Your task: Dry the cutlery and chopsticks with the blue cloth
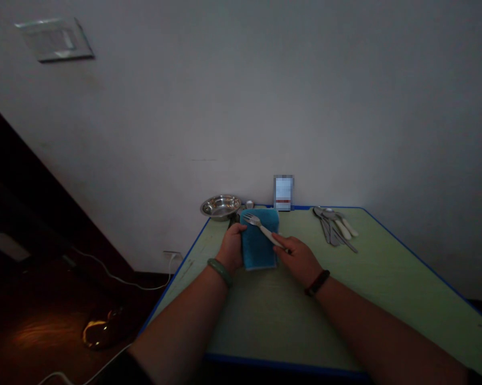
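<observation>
My left hand (232,247) grips the left edge of a blue cloth (260,248), its thumb on top near the upper corner. In my right hand (299,259) is a fork (268,233), held by its pale handle. The metal tines point up and left and lie over the upper part of the cloth, close to my left thumb. Whether the tines press on the cloth or hover just above it, I cannot tell. Most of my left fingers are hidden behind the cloth.
At the back left of the pale green table (265,326) stands a shiny metal bowl (220,207). A lit phone (284,193) leans against the wall. Several spoons and other cutlery (334,227) lie in a pile at the back right. A white cable (140,287) runs left of the table.
</observation>
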`<state>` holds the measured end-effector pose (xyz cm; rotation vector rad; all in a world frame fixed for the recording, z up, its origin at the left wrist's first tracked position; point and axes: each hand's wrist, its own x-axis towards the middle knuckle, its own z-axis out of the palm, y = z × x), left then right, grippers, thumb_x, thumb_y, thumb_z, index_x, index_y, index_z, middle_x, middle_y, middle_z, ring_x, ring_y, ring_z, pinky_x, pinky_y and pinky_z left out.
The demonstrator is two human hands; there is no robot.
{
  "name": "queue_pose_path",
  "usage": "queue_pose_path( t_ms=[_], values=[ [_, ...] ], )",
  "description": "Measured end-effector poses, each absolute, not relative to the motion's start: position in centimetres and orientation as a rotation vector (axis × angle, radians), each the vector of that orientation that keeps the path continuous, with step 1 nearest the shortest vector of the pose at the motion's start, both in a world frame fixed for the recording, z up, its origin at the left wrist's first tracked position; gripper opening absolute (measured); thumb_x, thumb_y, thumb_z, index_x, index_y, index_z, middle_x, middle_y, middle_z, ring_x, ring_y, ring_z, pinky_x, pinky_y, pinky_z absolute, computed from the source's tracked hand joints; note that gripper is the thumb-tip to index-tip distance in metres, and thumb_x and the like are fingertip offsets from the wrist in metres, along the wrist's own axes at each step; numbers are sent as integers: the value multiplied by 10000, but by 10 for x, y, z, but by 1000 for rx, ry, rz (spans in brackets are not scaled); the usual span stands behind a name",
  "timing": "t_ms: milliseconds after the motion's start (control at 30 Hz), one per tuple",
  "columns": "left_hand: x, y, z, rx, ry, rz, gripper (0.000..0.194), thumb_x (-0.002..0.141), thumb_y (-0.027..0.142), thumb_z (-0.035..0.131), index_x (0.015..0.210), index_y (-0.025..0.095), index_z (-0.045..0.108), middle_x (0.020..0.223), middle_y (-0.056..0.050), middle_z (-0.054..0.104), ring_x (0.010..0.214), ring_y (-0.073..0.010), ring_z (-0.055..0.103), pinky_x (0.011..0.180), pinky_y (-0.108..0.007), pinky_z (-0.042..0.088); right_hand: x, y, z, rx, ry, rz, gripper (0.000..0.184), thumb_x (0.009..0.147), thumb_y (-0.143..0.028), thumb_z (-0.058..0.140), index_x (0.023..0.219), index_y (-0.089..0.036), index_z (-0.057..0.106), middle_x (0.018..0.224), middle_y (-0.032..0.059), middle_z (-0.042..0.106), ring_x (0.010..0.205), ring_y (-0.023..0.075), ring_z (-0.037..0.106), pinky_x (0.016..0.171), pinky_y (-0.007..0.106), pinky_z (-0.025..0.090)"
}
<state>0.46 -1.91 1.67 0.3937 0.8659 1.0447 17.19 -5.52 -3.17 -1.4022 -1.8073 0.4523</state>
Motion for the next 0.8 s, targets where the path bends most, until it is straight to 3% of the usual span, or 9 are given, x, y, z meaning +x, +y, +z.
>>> queue_pose_path(
  t_ms=[300,667,800],
  values=[
    [3,-17,22,378,838,1141,529,730,273,447,1134,11,668,783,-149,763,721,-322,732,774,-471,576,173,-55,-34,-1394,-1858,458,419,888,-274,543,1288,-199,641,838,67,641,746,184,594,764,334,484],
    [4,-21,25,325,834,1075,493,706,255,466,1109,68,679,764,-119,764,719,-324,731,750,-486,582,172,-55,-32,-1412,-1847,441,413,884,-276,536,1275,-207,653,833,68,647,755,191,605,765,338,485],
    [4,-20,23,349,834,1123,524,713,262,456,1136,34,665,792,-144,765,742,-328,732,785,-476,577,172,-56,-30,-1415,-1849,469,426,880,-286,539,1286,-211,643,837,61,649,731,183,595,752,333,484]
  ],
)
